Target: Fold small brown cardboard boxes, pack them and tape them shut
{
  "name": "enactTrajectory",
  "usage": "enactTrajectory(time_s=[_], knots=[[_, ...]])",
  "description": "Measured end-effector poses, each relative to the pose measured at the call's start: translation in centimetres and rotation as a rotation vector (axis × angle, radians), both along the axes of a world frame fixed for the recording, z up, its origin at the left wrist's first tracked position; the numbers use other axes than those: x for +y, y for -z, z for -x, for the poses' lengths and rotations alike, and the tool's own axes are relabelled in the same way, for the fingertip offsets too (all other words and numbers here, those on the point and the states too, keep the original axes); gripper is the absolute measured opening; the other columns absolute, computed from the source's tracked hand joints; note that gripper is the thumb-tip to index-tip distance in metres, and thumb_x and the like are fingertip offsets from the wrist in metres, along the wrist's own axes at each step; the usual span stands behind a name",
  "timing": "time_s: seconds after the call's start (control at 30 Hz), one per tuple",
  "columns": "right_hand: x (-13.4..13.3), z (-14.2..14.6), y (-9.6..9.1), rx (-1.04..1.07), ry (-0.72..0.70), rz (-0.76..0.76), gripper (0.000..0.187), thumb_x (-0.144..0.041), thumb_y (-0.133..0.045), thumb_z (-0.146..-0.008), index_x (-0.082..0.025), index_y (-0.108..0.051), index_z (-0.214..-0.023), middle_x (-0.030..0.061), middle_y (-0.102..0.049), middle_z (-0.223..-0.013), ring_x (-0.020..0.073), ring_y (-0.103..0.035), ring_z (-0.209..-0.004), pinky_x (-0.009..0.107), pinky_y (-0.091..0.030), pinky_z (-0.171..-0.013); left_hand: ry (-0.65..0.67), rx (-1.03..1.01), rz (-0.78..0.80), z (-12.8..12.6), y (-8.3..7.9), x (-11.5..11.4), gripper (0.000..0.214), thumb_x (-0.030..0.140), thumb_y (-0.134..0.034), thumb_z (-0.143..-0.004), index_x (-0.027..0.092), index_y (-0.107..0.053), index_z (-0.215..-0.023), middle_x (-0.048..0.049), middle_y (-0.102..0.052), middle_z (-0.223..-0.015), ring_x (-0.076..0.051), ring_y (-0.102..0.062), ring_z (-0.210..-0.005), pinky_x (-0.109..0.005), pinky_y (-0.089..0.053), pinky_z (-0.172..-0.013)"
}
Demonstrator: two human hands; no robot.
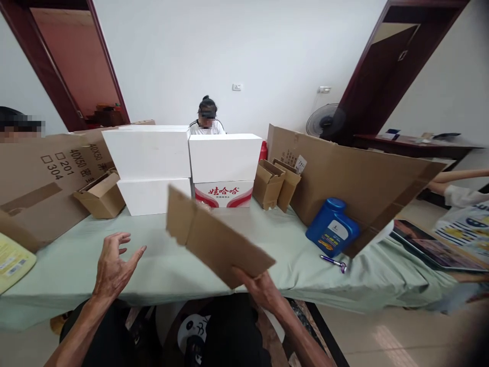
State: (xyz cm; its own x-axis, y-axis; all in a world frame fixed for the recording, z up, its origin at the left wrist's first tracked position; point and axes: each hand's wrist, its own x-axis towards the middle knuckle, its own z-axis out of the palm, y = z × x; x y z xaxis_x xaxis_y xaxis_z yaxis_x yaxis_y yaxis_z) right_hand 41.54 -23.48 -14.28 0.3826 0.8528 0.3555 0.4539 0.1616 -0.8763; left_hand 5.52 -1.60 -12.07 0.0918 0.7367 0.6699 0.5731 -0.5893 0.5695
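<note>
My right hand (263, 290) grips the near end of a flattened brown cardboard box (214, 237) and holds it up, tilted, above the table covered in a pale green cloth (160, 260). To the left of the cardboard, my left hand (114, 265) hovers over the cloth with its fingers spread and curled, holding nothing. The two hands are apart.
White foam boxes (153, 153) and a red-printed carton (223, 194) stand at the back. Small open cardboard boxes (100, 196) (273, 183) flank them. Large cardboard sheets (355, 178) lean left and right. A blue jug (332, 228) and a purple-handled tool (333, 262) lie right. A person sits behind.
</note>
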Motion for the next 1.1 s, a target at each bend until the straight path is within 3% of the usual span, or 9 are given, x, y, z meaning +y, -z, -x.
enactTrajectory(time_s=[0.13, 0.3, 0.4, 0.57, 0.8, 0.97, 1.1], knots=[[-0.6, -5.7, -0.8, -0.006, 0.330, -0.115, 0.060, -0.068, -0.072, -0.089, -0.021, -0.075, -0.126, 0.0121, -0.081, -0.108, 0.0327, -0.073, -0.115, 0.050, -0.058, -0.110, 0.045, 0.152, 0.108, 1.4, 2.7, 0.7, 0.045, 0.064, -0.064, -0.090, 0.023, -0.067, -0.108, -0.0096, -0.068, -0.111, -0.030, -0.073, -0.099, -0.043, -0.067, -0.075], [0.0, -12.2, -1.6, -0.109, 0.566, -0.082, 0.057, -0.069, -0.063, -0.088, -0.015, -0.073, -0.103, 0.0173, -0.080, -0.097, 0.0322, -0.075, -0.094, 0.044, -0.063, -0.086, 0.103, 0.237, 0.188, 1.9, 6.4, 1.3, 0.038, 0.060, -0.061, -0.088, 0.024, -0.069, -0.095, -0.0088, -0.073, -0.099, -0.028, -0.073, -0.089, -0.040, -0.064, -0.072], [0.9, -14.7, -1.7, -0.129, 0.602, -0.045, 0.055, -0.069, -0.059, -0.085, -0.017, -0.070, -0.095, 0.0218, -0.079, -0.100, 0.0332, -0.074, -0.090, 0.044, -0.061, -0.081, 0.117, 0.270, 0.215, 1.7, 7.9, 1.4, 0.030, 0.054, -0.061, -0.086, 0.025, -0.068, -0.091, -0.0085, -0.076, -0.095, -0.029, -0.075, -0.090, -0.040, -0.062, -0.073], [3.8, -17.4, -1.9, -0.199, 0.628, 0.041, 0.046, -0.064, -0.055, -0.084, -0.020, -0.067, -0.086, 0.0206, -0.077, -0.089, 0.0305, -0.068, -0.083, 0.042, -0.054, -0.076, 0.111, 0.317, 0.224, 1.1, 10.4, 1.3, 0.024, 0.047, -0.060, -0.086, 0.026, -0.067, -0.091, -0.0075, -0.077, -0.093, -0.030, -0.075, -0.091, -0.043, -0.061, -0.085], [9.0, -20.3, -2.9, -0.304, 0.605, 0.136, 0.041, -0.053, -0.051, -0.087, -0.016, -0.068, -0.089, 0.0178, -0.074, -0.086, 0.0273, -0.063, -0.080, 0.037, -0.048, -0.074, 0.086, 0.422, 0.185, 0.4, 13.6, 0.5, 0.026, 0.048, -0.055, -0.095, 0.025, -0.068, -0.094, -0.0079, -0.076, -0.096, -0.032, -0.072, -0.096, -0.043, -0.056, -0.084], [13.2, -22.1, -3.6, -0.355, 0.612, 0.198, 0.035, -0.042, -0.054, -0.090, -0.013, -0.072, -0.098, 0.0174, -0.075, -0.090, 0.0261, -0.064, -0.082, 0.035, -0.043, -0.074, -0.014, 0.422, 0.038, -0.5, 14.7, 0.0, 0.027, 0.046, -0.053, -0.101, 0.025, -0.069, -0.094, -0.0074, -0.074, -0.092, -0.031, -0.068, -0.092, -0.041, -0.051, -0.084], [16.9, -23.2, -4.0, -0.380, 0.634, 0.259, 0.028, -0.036, -0.057, -0.096, -0.013, -0.072, -0.095, 0.0171, -0.076, -0.091, 0.0270, -0.066, -0.085, 0.035, -0.043, -0.075, -0.057, 0.430, -0.053, -1.1, 15.0, -0.4, 0.025, 0.042, -0.053, -0.104, 0.025, -0.066, -0.091, -0.0076, -0.072, -0.090, -0.031, -0.066, -0.089, -0.042, -0.049, -0.081]])
